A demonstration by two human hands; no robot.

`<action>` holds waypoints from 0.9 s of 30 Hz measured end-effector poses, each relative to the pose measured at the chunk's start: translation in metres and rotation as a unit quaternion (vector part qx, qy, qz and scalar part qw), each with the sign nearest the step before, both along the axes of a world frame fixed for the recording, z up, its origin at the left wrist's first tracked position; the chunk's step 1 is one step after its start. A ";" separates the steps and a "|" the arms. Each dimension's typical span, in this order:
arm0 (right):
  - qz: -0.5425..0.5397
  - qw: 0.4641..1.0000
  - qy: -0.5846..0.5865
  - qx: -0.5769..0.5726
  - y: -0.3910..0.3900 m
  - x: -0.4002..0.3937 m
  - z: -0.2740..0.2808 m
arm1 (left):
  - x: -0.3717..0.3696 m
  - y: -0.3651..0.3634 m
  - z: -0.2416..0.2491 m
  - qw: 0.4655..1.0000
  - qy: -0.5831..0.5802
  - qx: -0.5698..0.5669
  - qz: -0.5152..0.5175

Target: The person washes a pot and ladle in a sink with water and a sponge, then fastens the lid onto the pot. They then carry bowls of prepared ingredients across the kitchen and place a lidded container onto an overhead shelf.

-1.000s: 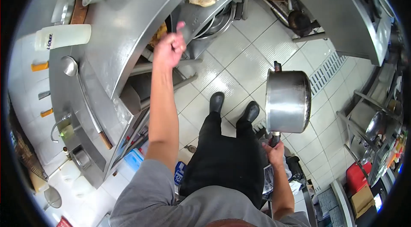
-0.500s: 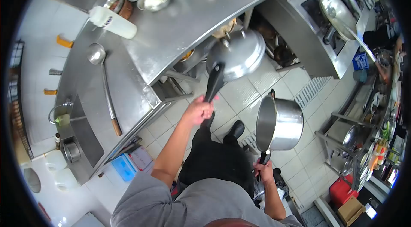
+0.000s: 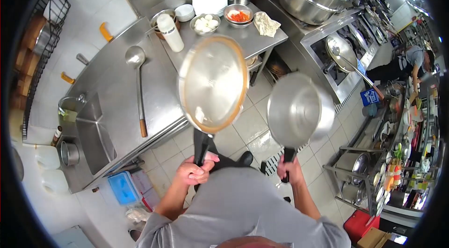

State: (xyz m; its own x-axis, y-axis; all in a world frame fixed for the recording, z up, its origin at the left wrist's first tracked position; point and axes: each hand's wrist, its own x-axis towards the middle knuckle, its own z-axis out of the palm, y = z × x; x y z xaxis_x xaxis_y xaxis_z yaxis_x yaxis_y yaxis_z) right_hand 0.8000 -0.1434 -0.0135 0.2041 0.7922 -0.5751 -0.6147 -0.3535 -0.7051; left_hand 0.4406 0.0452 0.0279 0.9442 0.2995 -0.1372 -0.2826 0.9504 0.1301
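Observation:
My left hand is closed around the black handle of a pressure cooker lid. The lid is raised so its underside faces me, with a brownish sealing ring along the rim. In my right hand is the black handle of a steel pressure cooker pot. Its mouth is tipped toward me, and the inside looks bare. Lid and pot are held apart, side by side, above the tiled floor. Behind the lid, on the steel counter, stand a white squeeze bottle and a bowl of white pieces.
To the left, a long-handled ladle lies on the counter beside a sink. A cloth rests at the counter's right corner. A wok sits on the stove. Another person stands at the far right near crowded shelves.
The lid has turned from its outer face to its underside and come nearer me. The pot has tilted so its inside faces me. My view has lifted, showing more of the counter and stove.

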 end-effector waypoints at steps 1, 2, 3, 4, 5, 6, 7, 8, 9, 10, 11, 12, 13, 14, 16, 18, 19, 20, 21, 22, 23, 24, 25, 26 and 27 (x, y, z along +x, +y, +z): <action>0.012 0.999 0.024 0.025 0.020 -0.006 0.010 | -0.011 -0.001 0.006 0.999 0.000 0.028 0.020; 0.025 0.997 0.048 0.055 0.044 -0.011 0.019 | -0.022 0.000 0.013 0.997 0.017 0.060 0.033; 0.036 0.992 0.088 0.080 0.064 -0.017 0.025 | -0.035 -0.003 0.018 0.994 0.036 0.084 0.060; 0.050 0.985 0.128 0.108 0.085 -0.023 0.031 | -0.048 -0.002 0.022 0.988 0.055 0.110 0.089; 0.071 0.981 0.132 0.122 0.106 -0.029 0.035 | -0.058 -0.001 0.028 0.984 0.059 0.126 0.114; 0.092 0.977 0.138 0.131 0.122 -0.036 0.039 | -0.071 -0.001 0.027 0.974 0.085 0.149 0.146; 0.113 0.966 0.181 0.144 0.138 -0.042 0.039 | -0.083 -0.002 0.029 0.961 0.119 0.175 0.180; 0.134 0.952 0.224 0.159 0.157 -0.047 0.039 | -0.093 -0.001 0.032 0.943 0.152 0.204 0.213; 0.152 0.941 0.259 0.158 0.173 -0.051 0.038 | -0.102 -0.003 0.034 0.918 0.193 0.240 0.249; 0.177 0.928 0.284 0.166 0.188 -0.055 0.033 | -0.111 -0.005 0.040 0.895 0.241 0.258 0.274; 0.191 0.909 0.329 0.168 0.202 -0.058 0.029 | -0.122 -0.007 0.042 0.884 0.252 0.265 0.293; 0.206 0.889 0.373 0.167 0.216 -0.063 0.028 | -0.128 -0.009 0.044 0.872 0.263 0.270 0.311; 0.219 0.871 0.406 0.168 0.229 -0.068 0.025 | -0.128 -0.012 0.056 0.863 0.282 0.269 0.322; 0.233 0.852 0.438 0.169 0.242 -0.071 0.022 | -0.128 -0.015 0.058 0.855 0.290 0.267 0.337; 0.258 0.811 0.501 0.160 0.268 -0.074 0.016 | -0.126 -0.019 0.058 0.838 0.313 0.269 0.358; 0.272 0.765 0.564 0.151 0.293 -0.079 0.009 | -0.116 -0.021 0.062 0.830 0.318 0.270 0.370; 0.302 0.777 0.529 0.158 0.301 -0.082 0.009 | -0.111 -0.026 0.065 0.827 0.322 0.269 0.374; 0.310 0.774 0.531 0.150 0.309 -0.081 0.007 | -0.105 -0.029 0.065 0.830 0.320 0.261 0.375; 0.318 0.772 0.531 0.144 0.318 -0.078 0.003 | -0.098 -0.029 0.064 0.833 0.316 0.255 0.375; 0.326 0.770 0.531 0.138 0.327 -0.075 0.001 | -0.091 -0.029 0.065 0.837 0.311 0.248 0.375; 0.333 0.758 0.543 0.139 0.337 -0.069 -0.002 | -0.083 -0.028 0.067 0.841 0.309 0.245 0.370; 0.343 0.773 0.521 0.118 0.344 -0.063 0.000 | -0.076 -0.026 0.066 0.844 0.305 0.241 0.370; 0.351 0.787 0.499 0.096 0.349 -0.056 0.002 | -0.069 -0.025 0.065 0.847 0.302 0.236 0.369; 0.358 0.800 0.475 0.074 0.355 -0.049 0.004 | -0.062 -0.024 0.064 0.850 0.298 0.231 0.367; 0.381 0.834 0.398 0.027 0.360 -0.044 0.006 | -0.055 -0.021 0.064 0.849 0.298 0.235 0.368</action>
State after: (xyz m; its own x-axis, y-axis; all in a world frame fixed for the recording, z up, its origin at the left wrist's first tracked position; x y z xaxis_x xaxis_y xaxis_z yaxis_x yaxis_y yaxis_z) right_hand 0.7559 0.2164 -0.0071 -0.7997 0.5469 -0.2478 -0.5070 -0.8362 -0.2090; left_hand 0.3855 0.0240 0.0922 0.2819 0.9322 -0.2271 -0.5286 0.3484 0.7741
